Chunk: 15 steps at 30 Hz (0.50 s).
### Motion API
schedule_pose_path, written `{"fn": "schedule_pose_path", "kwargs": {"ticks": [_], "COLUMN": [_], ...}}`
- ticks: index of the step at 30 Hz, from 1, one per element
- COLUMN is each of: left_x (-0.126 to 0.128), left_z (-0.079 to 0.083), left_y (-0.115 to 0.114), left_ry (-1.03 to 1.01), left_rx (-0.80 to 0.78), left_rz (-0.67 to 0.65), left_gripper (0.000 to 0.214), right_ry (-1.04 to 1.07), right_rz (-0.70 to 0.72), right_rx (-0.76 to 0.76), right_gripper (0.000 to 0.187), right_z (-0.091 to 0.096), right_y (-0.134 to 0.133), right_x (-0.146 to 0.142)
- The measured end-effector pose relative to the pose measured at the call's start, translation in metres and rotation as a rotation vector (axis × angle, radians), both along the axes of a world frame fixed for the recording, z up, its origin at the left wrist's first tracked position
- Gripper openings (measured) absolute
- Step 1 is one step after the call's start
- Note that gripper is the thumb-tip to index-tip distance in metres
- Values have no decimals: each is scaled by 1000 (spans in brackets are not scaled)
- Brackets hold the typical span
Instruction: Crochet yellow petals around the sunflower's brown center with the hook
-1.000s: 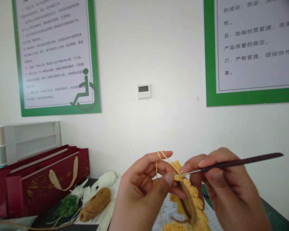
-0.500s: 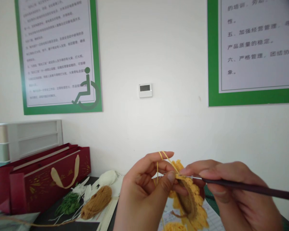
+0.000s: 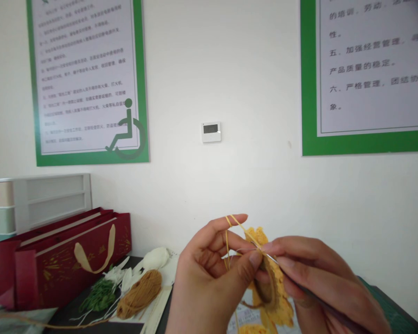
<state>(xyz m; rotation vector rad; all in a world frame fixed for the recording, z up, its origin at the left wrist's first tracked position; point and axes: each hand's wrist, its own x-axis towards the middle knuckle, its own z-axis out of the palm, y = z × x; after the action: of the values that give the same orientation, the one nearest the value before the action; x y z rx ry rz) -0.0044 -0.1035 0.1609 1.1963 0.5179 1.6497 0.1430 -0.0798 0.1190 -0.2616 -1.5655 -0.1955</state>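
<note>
My left hand [image 3: 212,273] pinches the edge of a round crochet piece [image 3: 277,297] with a brown middle and a ruffled yellow border. Yellow yarn [image 3: 227,241] loops over its raised index finger and runs down to the stitches. In my right hand [image 3: 327,278] is a crochet hook [image 3: 310,293] with a dark handle, held like a pen. Its metal tip meets the yellow edge close to my left thumb. Both hands partly cover the piece. Below it shows more yellow yarn or crochet, cut off by the frame.
To the left lie a brown yarn skein [image 3: 139,293], green yarn [image 3: 98,294] and white yarn [image 3: 155,258]. A dark red gift bag [image 3: 83,260] stands behind them, beside a drawer unit [image 3: 52,199]. Printed paper [image 3: 249,316] lies under the work. A wall is in front.
The hook has tilted, its handle end swinging downward while the tip stays at the yellow edge. My right hand has turned with it, and the crochet piece has shifted slightly left.
</note>
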Motion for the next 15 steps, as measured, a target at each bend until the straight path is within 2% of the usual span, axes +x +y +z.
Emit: {"fn": "schedule_pose_path", "kwargs": {"ticks": [4,7,9,13,15], "left_x": [3,3,4,11,14], "left_z": [1,1,0,-2,-2], "left_y": [3,7,8,5,3], "left_ry": [-81,-93,-90,-66,-37], "left_rx": [-19,-56,-65,-9,28], "left_rz": [-42,-101,-82,99,168], "left_gripper": [41,44,43,42,41], "right_ry": [219,249,262,260,298], "right_rz": [215,322,219,35,-38], "right_rx": [-97,-110,-70,-16,-2], "right_gripper": [33,29,34,51,53], "right_z": [-4,-8,-13,-25,-30], "right_y": [13,17,18,18,17], "right_x": [-9,-13,-16,-26,-28]}}
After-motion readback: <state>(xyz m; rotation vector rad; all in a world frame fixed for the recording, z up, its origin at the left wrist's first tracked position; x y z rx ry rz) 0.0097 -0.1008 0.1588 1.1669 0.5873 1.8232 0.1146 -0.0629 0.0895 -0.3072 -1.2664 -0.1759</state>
